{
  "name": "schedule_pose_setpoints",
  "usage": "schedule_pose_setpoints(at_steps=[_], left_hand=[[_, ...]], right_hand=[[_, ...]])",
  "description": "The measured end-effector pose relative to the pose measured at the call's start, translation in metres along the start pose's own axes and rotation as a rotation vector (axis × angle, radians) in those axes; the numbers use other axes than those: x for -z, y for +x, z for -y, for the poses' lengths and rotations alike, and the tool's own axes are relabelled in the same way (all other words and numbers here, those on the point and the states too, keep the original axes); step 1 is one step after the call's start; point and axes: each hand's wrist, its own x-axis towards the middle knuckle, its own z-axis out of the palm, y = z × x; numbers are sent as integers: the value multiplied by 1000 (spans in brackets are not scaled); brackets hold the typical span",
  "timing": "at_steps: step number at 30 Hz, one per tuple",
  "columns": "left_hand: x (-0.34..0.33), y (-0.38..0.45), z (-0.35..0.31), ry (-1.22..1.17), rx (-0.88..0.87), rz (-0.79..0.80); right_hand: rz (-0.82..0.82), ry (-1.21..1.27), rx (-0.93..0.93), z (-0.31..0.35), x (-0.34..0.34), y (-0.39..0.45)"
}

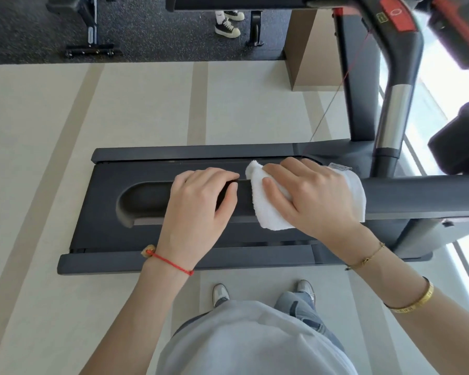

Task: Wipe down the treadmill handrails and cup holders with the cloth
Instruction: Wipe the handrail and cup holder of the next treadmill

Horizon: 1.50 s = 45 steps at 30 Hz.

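Both hands are on the near handrail point(417, 196), a dark padded bar running left to right across the view. Right hand point(314, 196) presses a folded white cloth point(268, 209) onto the rail, fingers spread and curled over the top, thumb on the near face, so it grasps cloth and bar together. Left hand point(198, 204) grips the bare rail just beside the cloth, fingers wrapped over the far edge, thumb on the near side; it looks like a steadying grip only. Rail's rounded free end point(125, 204) lies further left, not covered by either hand.

Step in hand, as I read it: wiping this rail along its length. To do it well, keep the cloth wrapped around the bar rather than only on top, so the far and under faces get contact too. Slide in one long stroke toward the free end, and move the left hand off ahead of the cloth or its patch gets skipped. Refold to a clean face once one side looks soiled. Cloth's tail hangs loose toward the right; keep it gathered so it does not drag.

Still to do: the far rail with the steel section point(393, 117). Cup holders cannot be made out for certain here. Red stop button point(395, 16) and its red cord point(333, 98) sit near the far rail; avoid snagging them.
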Motion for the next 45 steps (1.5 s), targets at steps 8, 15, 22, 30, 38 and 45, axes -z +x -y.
schedule_pose_setpoints(at_steps=[8,15,22,30,38,45], left_hand=[[-51,22,-77,-42,-33,49],[-91,34,-134,-64,-33,21],[-127,48,-188,-78,-16,4],[-160,61,-239,-64,-11,33],[-189,72,-276,-32,11,-15],[-196,78,-297,-72,69,-86]], right_hand=[[-22,20,35,-77,18,-26],[-109,15,98,-140,29,-48],[-118,37,104,-200,42,-70],[-87,50,134,-263,57,-92],[-97,81,261,-312,69,-106],[-222,219,359,-333,78,-109]])
